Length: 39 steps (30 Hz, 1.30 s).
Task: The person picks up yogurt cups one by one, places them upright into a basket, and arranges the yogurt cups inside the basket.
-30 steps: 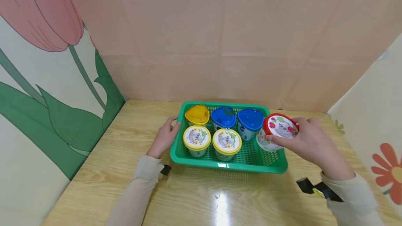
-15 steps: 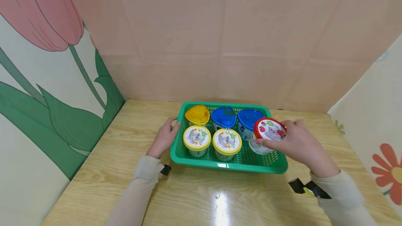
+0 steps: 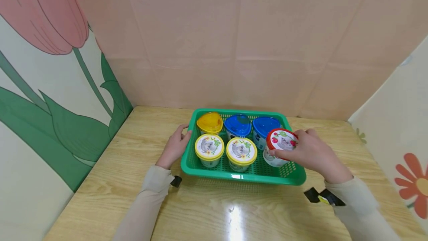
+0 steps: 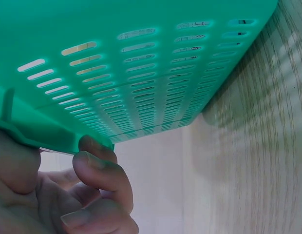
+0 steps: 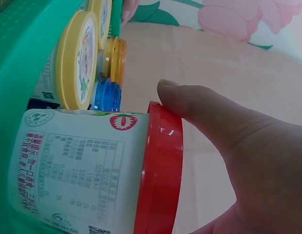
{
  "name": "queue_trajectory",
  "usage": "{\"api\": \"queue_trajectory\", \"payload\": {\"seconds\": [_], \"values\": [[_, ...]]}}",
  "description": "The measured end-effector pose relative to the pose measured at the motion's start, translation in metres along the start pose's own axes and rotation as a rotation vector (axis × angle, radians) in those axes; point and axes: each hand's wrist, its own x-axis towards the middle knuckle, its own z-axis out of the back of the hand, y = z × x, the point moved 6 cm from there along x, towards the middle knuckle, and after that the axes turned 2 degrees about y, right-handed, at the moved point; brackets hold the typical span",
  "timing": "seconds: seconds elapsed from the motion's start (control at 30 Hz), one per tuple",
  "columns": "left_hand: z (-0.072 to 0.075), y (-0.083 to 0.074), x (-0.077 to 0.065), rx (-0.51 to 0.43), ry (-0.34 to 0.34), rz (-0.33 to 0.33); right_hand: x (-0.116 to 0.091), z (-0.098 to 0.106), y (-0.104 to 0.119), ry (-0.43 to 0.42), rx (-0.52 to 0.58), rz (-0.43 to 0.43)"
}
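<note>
My right hand [image 3: 312, 153] holds a white tub with a red strawberry-print lid [image 3: 280, 140] by its lid, thumb on the near side. The tub is upright in the front right part of a green plastic basket [image 3: 214, 174]; the right wrist view shows its printed side [image 5: 83, 170]. At the basket's left end my left hand [image 3: 175, 146] grips the rim, and the left wrist view shows the fingers [image 4: 104, 180] curled beneath it. Left of the red-lidded tub stand two yellow-lidded tubs [image 3: 209, 147]. Behind them are an orange-lidded cup [image 3: 210, 122] and two blue-lidded cups [image 3: 238, 125].
The basket stands on a light wooden table [image 3: 200, 211], close to a plain pinkish backdrop [image 3: 214, 47]. Panels with a printed tulip [image 3: 50, 14] and a printed red flower [image 3: 414, 181] flank the table.
My right hand has moved left and slightly down with the red-lidded tub, bringing it from the basket's right edge nearer the yellow-lidded tubs. The left hand and basket have stayed in place.
</note>
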Motion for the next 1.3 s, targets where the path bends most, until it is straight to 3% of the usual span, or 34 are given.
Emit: {"api": "queue_trajectory", "payload": {"seconds": [0.5, 1.3], "values": [[-0.001, 0.001, 0.001, 0.016, 0.001, -0.01, 0.015, -0.013, -0.001, 0.121, -0.028, -0.026], [-0.001, 0.002, 0.002, 0.002, 0.0, 0.002, 0.021, -0.022, 0.006, 0.235, -0.106, 0.004]]}}
